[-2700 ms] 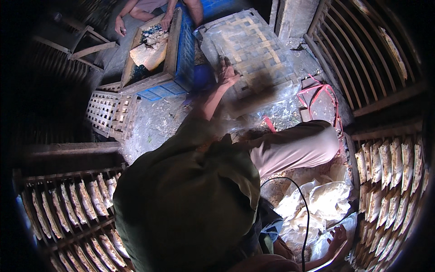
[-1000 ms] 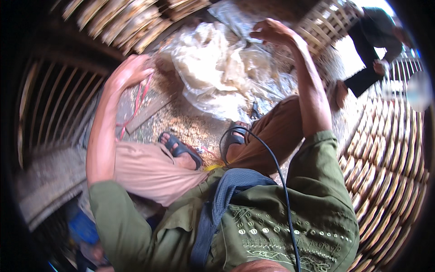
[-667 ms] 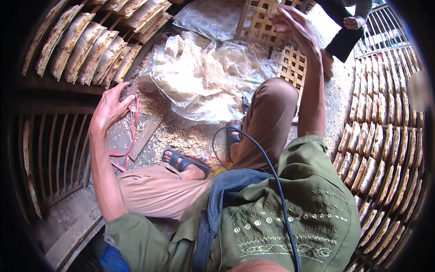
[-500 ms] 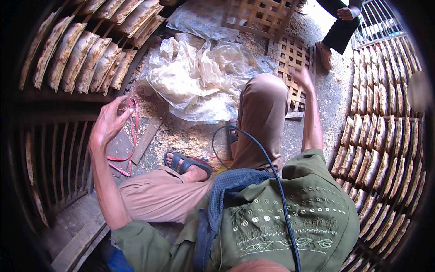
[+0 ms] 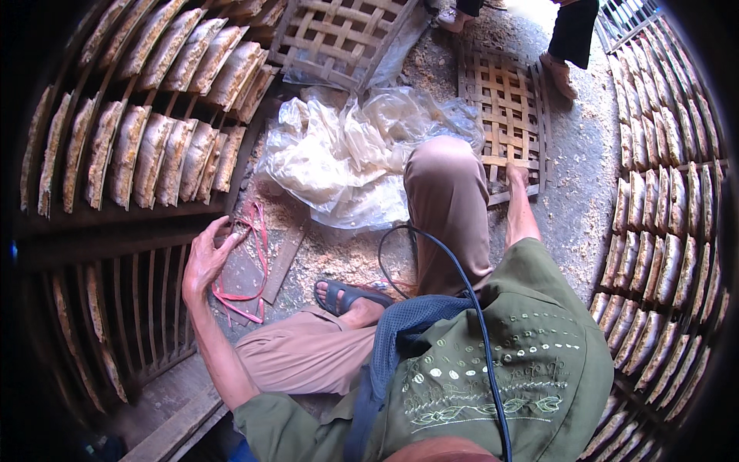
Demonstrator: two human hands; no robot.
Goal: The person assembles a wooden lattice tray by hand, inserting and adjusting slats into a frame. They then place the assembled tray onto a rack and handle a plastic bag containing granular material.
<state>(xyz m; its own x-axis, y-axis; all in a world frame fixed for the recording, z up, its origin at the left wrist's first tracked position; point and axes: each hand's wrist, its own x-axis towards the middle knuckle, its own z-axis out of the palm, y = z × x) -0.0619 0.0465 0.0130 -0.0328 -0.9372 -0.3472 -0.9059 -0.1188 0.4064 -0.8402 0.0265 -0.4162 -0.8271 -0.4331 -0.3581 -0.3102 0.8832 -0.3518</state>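
Note:
My left hand (image 5: 206,262) is at the left above the floor, its fingers curled around thin pink plastic strips (image 5: 264,258) that hang in a loop. My right hand (image 5: 518,177) is beyond my raised knee, on the near edge of a woven lattice tray (image 5: 504,115) lying on the floor. Its fingertips are mostly hidden, but the hand appears closed on that edge. Between my hands lies a crumpled heap of clear plastic sheeting (image 5: 339,158). A second lattice tray (image 5: 339,35) stands tilted behind the heap.
Slatted racks filled with rows of pale, crusted slabs stand at left (image 5: 154,154) and right (image 5: 654,254). Crumbs litter the floor (image 5: 323,250). A wooden board (image 5: 283,262) lies by my left hand. Another person's foot (image 5: 558,75) is beside the flat tray. A black cable (image 5: 462,269) crosses my lap.
My right hand has lowered from above the flat tray onto its near edge. The tilted tray has moved left, behind the plastic heap. My left hand still holds the strips.

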